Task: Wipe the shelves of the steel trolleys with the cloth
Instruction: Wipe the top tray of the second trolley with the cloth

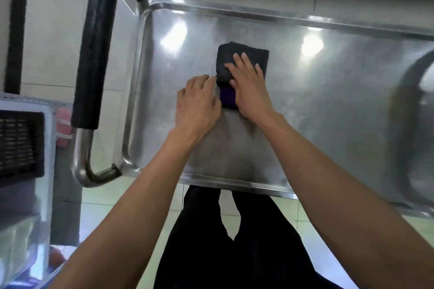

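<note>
Two hands on cloth [244, 58], steel shelf [328, 82].

Both bare forearms outstretched, right hand [250, 87] flat with fingers [246, 60] spread, left hand [198, 101] palm-down beside it.

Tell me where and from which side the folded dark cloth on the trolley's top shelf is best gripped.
Probably the cloth is best taken by its free far end, from above, thumb under one long edge. It lies flat and folded on the steel shelf; the right hand presses its near half, and the left hand touches its left edge.
</note>
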Demonstrator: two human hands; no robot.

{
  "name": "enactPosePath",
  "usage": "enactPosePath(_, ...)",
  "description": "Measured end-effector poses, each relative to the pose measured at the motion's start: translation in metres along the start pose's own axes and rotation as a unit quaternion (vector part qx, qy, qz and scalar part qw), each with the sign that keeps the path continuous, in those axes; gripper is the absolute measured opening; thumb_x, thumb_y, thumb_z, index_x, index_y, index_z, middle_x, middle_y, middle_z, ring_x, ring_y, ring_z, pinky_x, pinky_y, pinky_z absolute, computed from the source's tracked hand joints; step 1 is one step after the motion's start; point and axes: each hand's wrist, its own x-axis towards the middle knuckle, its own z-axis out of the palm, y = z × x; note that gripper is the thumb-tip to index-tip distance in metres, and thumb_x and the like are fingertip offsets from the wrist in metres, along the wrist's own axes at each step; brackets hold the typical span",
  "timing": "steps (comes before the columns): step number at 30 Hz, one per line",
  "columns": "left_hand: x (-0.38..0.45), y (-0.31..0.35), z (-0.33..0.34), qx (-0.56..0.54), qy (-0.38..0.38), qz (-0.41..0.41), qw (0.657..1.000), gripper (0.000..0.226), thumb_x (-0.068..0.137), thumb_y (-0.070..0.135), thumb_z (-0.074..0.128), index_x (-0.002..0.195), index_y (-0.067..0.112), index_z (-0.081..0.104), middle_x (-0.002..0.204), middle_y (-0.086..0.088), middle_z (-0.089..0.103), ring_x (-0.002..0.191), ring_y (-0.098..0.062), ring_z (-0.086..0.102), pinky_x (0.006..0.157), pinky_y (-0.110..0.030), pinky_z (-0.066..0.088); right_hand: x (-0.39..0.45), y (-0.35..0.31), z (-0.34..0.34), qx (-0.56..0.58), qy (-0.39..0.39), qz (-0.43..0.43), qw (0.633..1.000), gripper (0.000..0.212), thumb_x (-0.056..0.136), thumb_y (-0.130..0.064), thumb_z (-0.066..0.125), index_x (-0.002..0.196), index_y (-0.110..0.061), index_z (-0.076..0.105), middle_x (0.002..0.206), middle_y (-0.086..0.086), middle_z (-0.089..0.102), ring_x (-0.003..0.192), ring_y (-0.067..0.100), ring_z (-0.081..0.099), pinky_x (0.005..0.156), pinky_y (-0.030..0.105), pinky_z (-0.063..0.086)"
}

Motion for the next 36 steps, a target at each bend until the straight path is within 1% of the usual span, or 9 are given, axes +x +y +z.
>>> enactPosePath(4, 0.0, 0.043, 0.016, 0.005, -0.017, 0.012, 1.0, 0.043, 0.1, 0.03, 0.046, 0.139, 0.017, 0.053, 0.144, -0.003, 0.053, 0.135, -0.024, 0.044, 0.105, -0.045, 0.039, -0.031, 0.048, -0.015, -0.005, 0.02, 0.024, 0.999, 0.048, 0.105, -0.015, 0.04, 0.153, -0.021, 0.036, 0.165, 0.003, 0.02, 0.154, 0.019, 0.006, 0.125, 0.045, 0.004)
enactPosePath(7, -0.003, 0.065, 0.024, 0.026, -0.039, 0.028, 0.999, 0.042, 0.099, 0.027, 0.047, 0.139, 0.018, 0.053, 0.145, -0.002, 0.052, 0.135, -0.024, 0.044, 0.106, -0.046, 0.039, -0.049, 0.078, -0.023, -0.012, 0.03, 0.037, 0.999, 0.049, 0.104, -0.015, 0.041, 0.152, -0.023, 0.036, 0.165, 0.001, 0.02, 0.154, 0.019, 0.007, 0.125, 0.046, 0.006)
enactPosePath(11, -0.011, 0.083, 0.026, 0.061, -0.06, 0.062, 0.994, 0.043, 0.101, 0.025, 0.044, 0.142, 0.017, 0.05, 0.149, -0.005, 0.049, 0.138, -0.027, 0.041, 0.106, -0.048, 0.039, -0.072, 0.094, -0.028, 0.008, 0.027, 0.039, 0.999, 0.049, 0.104, -0.013, 0.042, 0.152, -0.025, 0.038, 0.165, -0.003, 0.02, 0.154, 0.016, 0.007, 0.125, 0.044, 0.003)
enactPosePath(14, -0.02, 0.087, 0.026, 0.072, -0.061, 0.055, 0.994, 0.044, 0.101, 0.025, 0.045, 0.144, 0.017, 0.048, 0.15, -0.005, 0.047, 0.14, -0.027, 0.04, 0.109, -0.048, 0.037, -0.088, 0.095, -0.025, 0.021, 0.031, 0.035, 0.999, 0.048, 0.104, -0.013, 0.043, 0.151, -0.025, 0.04, 0.165, -0.003, 0.021, 0.153, 0.015, 0.008, 0.125, 0.044, 0.003)
enactPosePath(19, -0.03, 0.075, 0.019, 0.074, -0.063, 0.028, 0.995, 0.046, 0.101, 0.026, 0.047, 0.146, 0.017, 0.047, 0.152, -0.004, 0.046, 0.142, -0.026, 0.037, 0.112, -0.049, 0.035, -0.095, 0.085, -0.017, 0.022, 0.043, 0.05, 0.998, 0.047, 0.105, -0.014, 0.042, 0.15, -0.024, 0.041, 0.164, -0.002, 0.022, 0.154, 0.016, 0.008, 0.125, 0.047, 0.004)
enactPosePath(25, -0.036, 0.041, 0.005, 0.048, -0.051, 0.001, 0.998, 0.046, 0.102, 0.029, 0.049, 0.146, 0.017, 0.047, 0.154, -0.004, 0.044, 0.143, -0.026, 0.036, 0.113, -0.048, 0.033, -0.087, 0.065, -0.013, 0.013, 0.025, 0.04, 0.999, 0.046, 0.106, -0.016, 0.04, 0.151, -0.025, 0.04, 0.164, -0.004, 0.022, 0.154, 0.015, 0.007, 0.125, 0.046, 0.004)
enactPosePath(30, -0.044, 0.001, -0.007, 0.023, -0.023, -0.024, 0.999, 0.047, 0.102, 0.03, 0.045, 0.147, 0.016, 0.046, 0.15, -0.004, 0.047, 0.141, -0.025, 0.039, 0.11, -0.049, 0.035, -0.065, 0.019, 0.009, 0.015, 0.011, 0.014, 1.0, 0.047, 0.106, -0.016, 0.041, 0.152, -0.025, 0.039, 0.164, -0.005, 0.022, 0.154, 0.014, 0.008, 0.125, 0.046, 0.005)
enactPosePath(34, -0.048, -0.039, -0.015, 0.02, -0.013, -0.053, 0.998, 0.049, 0.102, 0.028, 0.042, 0.15, 0.016, 0.039, 0.15, -0.005, 0.047, 0.141, -0.025, 0.038, 0.114, -0.051, 0.033, -0.044, -0.027, 0.034, 0.02, 0.021, -0.003, 1.0, 0.055, 0.104, -0.017, 0.042, 0.157, -0.02, 0.026, 0.164, -0.004, 0.023, 0.153, 0.013, 0.008, 0.125, 0.047, 0.005)
enactPosePath(36, -0.049, -0.059, -0.018, 0.034, -0.001, -0.085, 0.996, 0.048, 0.102, 0.031, 0.042, 0.148, 0.017, 0.041, 0.15, -0.006, 0.047, 0.141, -0.026, 0.039, 0.114, -0.055, 0.032, -0.032, -0.048, 0.045, 0.023, 0.023, -0.017, 0.999, 0.054, 0.104, -0.016, 0.043, 0.156, -0.019, 0.028, 0.164, -0.003, 0.024, 0.153, 0.014, 0.009, 0.125, 0.047, 0.004)
